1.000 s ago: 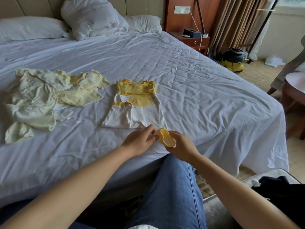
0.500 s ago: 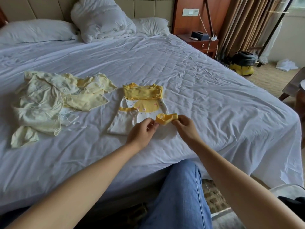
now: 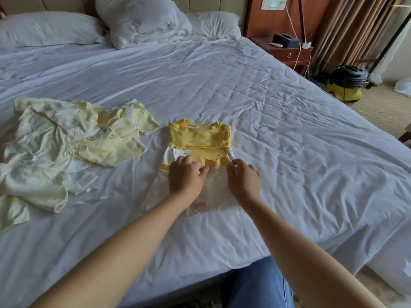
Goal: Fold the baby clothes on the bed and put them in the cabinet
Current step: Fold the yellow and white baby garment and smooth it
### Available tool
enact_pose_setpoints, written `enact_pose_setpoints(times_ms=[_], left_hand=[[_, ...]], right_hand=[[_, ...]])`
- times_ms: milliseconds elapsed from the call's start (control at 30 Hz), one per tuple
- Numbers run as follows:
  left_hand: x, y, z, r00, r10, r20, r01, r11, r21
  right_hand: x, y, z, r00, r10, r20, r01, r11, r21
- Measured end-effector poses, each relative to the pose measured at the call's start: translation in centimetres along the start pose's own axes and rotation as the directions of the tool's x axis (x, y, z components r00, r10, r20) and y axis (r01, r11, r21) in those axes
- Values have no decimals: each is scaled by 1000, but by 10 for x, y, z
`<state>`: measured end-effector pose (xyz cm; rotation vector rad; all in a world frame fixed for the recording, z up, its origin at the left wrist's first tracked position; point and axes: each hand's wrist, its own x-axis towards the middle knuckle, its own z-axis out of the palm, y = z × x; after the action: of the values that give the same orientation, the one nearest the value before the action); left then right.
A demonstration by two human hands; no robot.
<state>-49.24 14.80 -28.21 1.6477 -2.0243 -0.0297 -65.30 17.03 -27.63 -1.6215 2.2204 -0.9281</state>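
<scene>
A yellow and white baby outfit (image 3: 200, 138) lies flat near the middle of the white bed (image 3: 289, 130). Its lower yellow hem is folded up over the white body. My left hand (image 3: 185, 176) and my right hand (image 3: 243, 181) sit side by side on the outfit and pinch that folded hem at its two corners. A heap of pale yellow baby clothes (image 3: 66, 147) lies unfolded to the left. No cabinet is in view.
Pillows (image 3: 142, 16) are piled at the headboard. A wooden nightstand (image 3: 289, 52) with a black box and cables stands at the bed's far right corner. On the floor beyond it sits a yellow and black vacuum cleaner (image 3: 344, 85). My jeans-clad knee (image 3: 260, 285) meets the bed's near edge.
Both hands carried the yellow hem from the bed's near edge up and away over the outfit's white body, folding the garment. The camera view shifted forward with them.
</scene>
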Motion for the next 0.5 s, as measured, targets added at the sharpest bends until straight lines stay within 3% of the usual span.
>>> enact_pose_setpoints(times_ms=[133, 233, 400, 500], left_hand=[[1, -8, 24, 997, 51, 51, -56, 994, 99], [-6, -12, 32, 999, 14, 41, -16, 999, 48], [-5, -15, 22, 990, 102, -96, -122, 962, -244], [-11, -20, 1, 980, 94, -174, -150, 925, -349]], right_hand=[[1, 16, 20, 995, -102, -24, 96, 977, -188], [-2, 26, 32, 988, -151, -25, 141, 961, -240], [0, 23, 26, 985, -159, -62, 148, 977, -155], [-6, 12, 16, 930, -348, -114, 348, 937, -21]])
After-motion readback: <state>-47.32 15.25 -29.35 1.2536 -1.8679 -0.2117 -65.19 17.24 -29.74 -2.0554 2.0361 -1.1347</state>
